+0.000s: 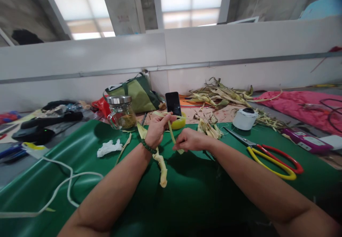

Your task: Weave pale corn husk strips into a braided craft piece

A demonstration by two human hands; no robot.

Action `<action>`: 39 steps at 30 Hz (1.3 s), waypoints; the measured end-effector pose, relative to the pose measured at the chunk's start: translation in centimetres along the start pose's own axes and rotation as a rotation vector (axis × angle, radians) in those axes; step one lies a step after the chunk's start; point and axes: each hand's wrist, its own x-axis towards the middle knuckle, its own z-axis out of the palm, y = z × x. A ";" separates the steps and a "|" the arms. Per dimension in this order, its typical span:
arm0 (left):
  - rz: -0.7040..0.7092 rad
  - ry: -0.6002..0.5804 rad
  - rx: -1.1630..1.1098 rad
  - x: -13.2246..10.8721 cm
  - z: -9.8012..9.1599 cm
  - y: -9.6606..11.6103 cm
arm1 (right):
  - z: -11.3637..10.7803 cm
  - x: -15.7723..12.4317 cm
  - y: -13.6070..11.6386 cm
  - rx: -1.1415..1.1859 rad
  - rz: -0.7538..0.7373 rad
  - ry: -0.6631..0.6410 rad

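My left hand (pixel 157 130) is closed, pinching pale corn husk strips between thumb and fingers. From that pinch a flat husk strip (pixel 171 133) runs down to my right hand (pixel 189 140), whose fingers are closed around its lower part. A twisted cord of husk (pixel 161 167) with a blunt end shows below my left wrist, over the green mat; a wider husk leaf (pixel 142 130) sticks out on the far side of that wrist. Whether the cord is in my left palm is hidden. A green bead bracelet (pixel 148 147) circles the left wrist.
Scissors (pixel 267 156) lie beside my right forearm. Behind my hands are a phone (pixel 173 103), a yellow roll (pixel 178 123), a glass mug (pixel 123 117) and a white spool (pixel 245 119). Husks (pixel 221 94) are heaped at the back. A white cable (pixel 70 176) crosses the green mat (pixel 203 201).
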 end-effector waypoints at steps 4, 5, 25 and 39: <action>0.024 -0.005 0.005 0.1 -0.4 0.3 | -1.0 -0.8 -0.5 -0.051 -0.009 0.004; 0.021 -0.021 0.013 0.1 -0.4 0.4 | -1.5 -1.0 -0.4 -0.059 -0.033 0.136; -0.092 -0.240 0.380 -0.5 -0.7 1.4 | -5.1 -1.4 2.0 0.054 -0.079 0.306; -0.174 -0.445 0.490 -1.9 0.5 0.4 | -2.4 0.8 2.1 0.653 -0.037 0.525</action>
